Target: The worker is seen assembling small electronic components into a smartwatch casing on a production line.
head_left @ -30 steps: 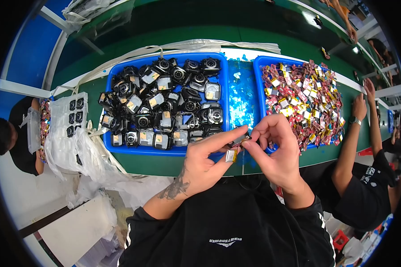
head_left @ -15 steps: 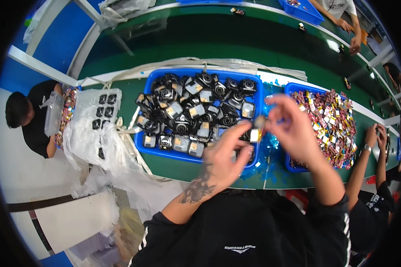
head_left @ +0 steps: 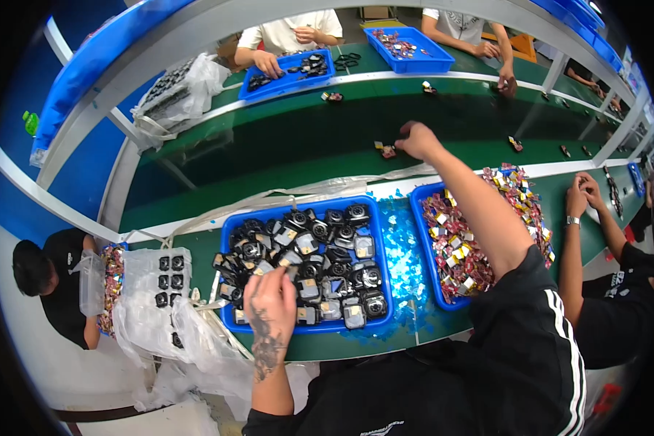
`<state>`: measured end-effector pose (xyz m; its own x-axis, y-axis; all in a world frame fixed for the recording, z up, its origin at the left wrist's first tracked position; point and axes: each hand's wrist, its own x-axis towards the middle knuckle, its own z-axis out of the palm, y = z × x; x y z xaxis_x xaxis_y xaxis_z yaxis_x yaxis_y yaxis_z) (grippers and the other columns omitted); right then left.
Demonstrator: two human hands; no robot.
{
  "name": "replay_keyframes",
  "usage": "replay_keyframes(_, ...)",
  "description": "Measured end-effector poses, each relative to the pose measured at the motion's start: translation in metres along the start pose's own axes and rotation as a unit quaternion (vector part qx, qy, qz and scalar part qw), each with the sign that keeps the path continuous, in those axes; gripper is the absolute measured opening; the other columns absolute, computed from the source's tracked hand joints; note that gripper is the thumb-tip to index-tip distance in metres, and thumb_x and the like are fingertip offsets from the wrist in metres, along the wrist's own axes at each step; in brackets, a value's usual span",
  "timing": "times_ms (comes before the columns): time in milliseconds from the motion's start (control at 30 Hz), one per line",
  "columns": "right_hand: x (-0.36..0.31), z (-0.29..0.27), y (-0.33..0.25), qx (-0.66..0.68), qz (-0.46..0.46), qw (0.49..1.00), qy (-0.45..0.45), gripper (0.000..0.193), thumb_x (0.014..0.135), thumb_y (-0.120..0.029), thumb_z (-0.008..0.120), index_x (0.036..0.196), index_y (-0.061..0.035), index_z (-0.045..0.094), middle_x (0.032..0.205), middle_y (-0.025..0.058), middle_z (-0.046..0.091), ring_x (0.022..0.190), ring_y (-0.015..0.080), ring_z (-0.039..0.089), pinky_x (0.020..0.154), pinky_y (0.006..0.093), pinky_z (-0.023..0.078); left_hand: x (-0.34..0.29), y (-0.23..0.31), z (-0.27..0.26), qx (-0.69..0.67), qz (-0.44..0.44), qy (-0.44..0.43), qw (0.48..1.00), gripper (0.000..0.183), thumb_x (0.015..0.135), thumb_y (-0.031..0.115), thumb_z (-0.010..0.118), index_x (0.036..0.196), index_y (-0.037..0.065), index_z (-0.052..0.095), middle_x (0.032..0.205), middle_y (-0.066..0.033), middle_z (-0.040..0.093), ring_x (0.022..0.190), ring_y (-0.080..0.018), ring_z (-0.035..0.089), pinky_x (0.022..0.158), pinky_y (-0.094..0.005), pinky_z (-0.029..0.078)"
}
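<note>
My left hand is over the near left part of a blue tray heaped with black camera-like housings. Its fingers are curled together, and whatever lies between them is too small to make out. My right arm reaches across a second blue tray, piled with small reddish parts bearing white and yellow pieces. Out over the dark green belt, my right hand has its fingers bent and apart. A small reddish part with a pale tab lies on the belt right beside the fingertips.
Blue film scraps litter the table between the trays. A clear plastic sheet with black pieces lies at left. Other small parts sit along the belt. Co-workers sit at left, right and across, where more blue trays stand.
My hands, together over the tray with a small part between them, have separated. The right has reached far forward to the belt; the left has moved left over the housings. The view has shifted.
</note>
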<state>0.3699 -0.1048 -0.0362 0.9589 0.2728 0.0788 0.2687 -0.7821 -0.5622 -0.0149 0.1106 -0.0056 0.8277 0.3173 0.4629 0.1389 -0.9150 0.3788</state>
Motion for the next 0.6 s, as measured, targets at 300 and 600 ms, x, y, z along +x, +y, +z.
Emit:
replay_keyframes(300, -0.125, -0.113, -0.021, -0.138, -0.172, 0.951, -0.217, 0.016, 0.079, -0.019, 0.071, 0.081, -0.0038, 0.07, 0.08, 0.0146, 0.069, 0.076, 0.0314, 0.068, 0.071, 0.0395, 0.053, -0.006, 0.042, 0.015, -0.814, -0.314, -0.095, 0.48, 0.031, 0.099, 0.01, 0.046, 0.126, -0.005, 0.05, 0.118, -0.0283, 0.06, 0.097, -0.032, 0.068, 0.082, -0.0383, 0.06)
replay_keyframes(600, -0.182, -0.089, -0.011, 0.114, -0.132, 0.984, -0.027, 0.017, 0.083, -0.018, 0.071, 0.086, -0.0024, 0.065, 0.077, 0.0082, 0.064, 0.071, 0.0213, 0.062, 0.067, 0.0328, 0.049, -0.008, 0.072, 0.039, -0.771, -0.269, -0.183, 0.547, 0.02, 0.093, 0.0, 0.054, 0.113, 0.0, 0.051, 0.108, -0.0235, 0.065, 0.095, -0.0295, 0.069, 0.085, -0.0383, 0.059)
